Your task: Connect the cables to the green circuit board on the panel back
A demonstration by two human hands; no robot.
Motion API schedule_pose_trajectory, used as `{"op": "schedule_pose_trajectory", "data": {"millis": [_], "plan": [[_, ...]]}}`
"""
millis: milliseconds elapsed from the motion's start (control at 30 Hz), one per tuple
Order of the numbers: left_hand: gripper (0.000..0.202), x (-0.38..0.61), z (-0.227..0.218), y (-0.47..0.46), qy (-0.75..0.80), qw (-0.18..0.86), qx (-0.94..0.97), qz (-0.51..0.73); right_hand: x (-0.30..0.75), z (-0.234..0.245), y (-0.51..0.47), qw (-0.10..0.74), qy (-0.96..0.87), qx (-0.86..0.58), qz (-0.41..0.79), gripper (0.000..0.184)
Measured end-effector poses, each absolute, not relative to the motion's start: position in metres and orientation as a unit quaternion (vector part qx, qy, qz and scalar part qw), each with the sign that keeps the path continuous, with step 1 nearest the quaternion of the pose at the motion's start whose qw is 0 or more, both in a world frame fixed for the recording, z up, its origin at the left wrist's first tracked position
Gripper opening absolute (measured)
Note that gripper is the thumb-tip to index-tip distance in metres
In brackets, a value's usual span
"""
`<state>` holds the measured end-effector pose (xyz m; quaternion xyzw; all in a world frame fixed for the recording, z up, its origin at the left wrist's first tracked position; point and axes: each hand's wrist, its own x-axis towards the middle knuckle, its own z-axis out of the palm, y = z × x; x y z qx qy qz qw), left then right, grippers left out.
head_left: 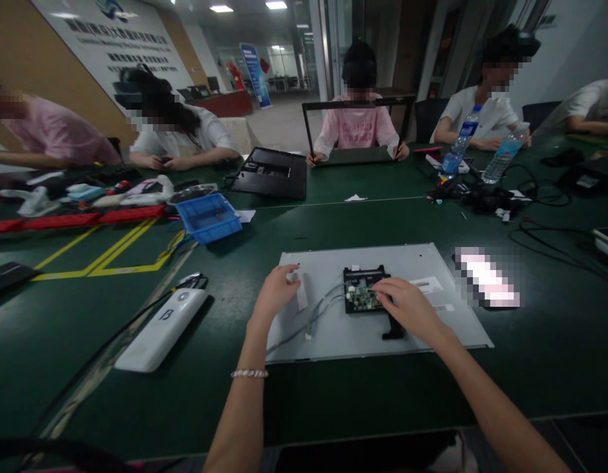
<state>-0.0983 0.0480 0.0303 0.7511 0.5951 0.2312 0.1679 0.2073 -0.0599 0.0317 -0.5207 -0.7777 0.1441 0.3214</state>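
circuit board prob being fiddled with by right hand, fingers bunched, grip can't be told; left hand held left of board, fingers apart. light touch likely needed next.

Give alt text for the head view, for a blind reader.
A person's right hand is at a green circuit board in a black bracket on a grey panel; the left hand is beside a white strip. A white power bank lies left of the panel, and other people sit across the dark green table.
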Motion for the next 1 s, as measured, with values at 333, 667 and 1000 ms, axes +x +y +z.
{"op": "schedule_pose_trajectory", "data": {"millis": [333,667,1000], "plan": [[0.02,-0.091,0.053,0.039,0.577,0.35,0.682,0.281,0.203,0.037,-0.065,0.32,-0.786,-0.514,0.123,0.024],[0.019,-0.069,0.047,0.012,0.575,0.292,0.717,0.266,0.183,0.043,-0.074,0.325,-0.811,-0.466,0.138,0.04],[0.023,-0.064,0.038,0.009,0.59,0.243,0.74,0.215,0.138,0.038,-0.083,0.217,-0.909,-0.349,0.074,0.051]]}}
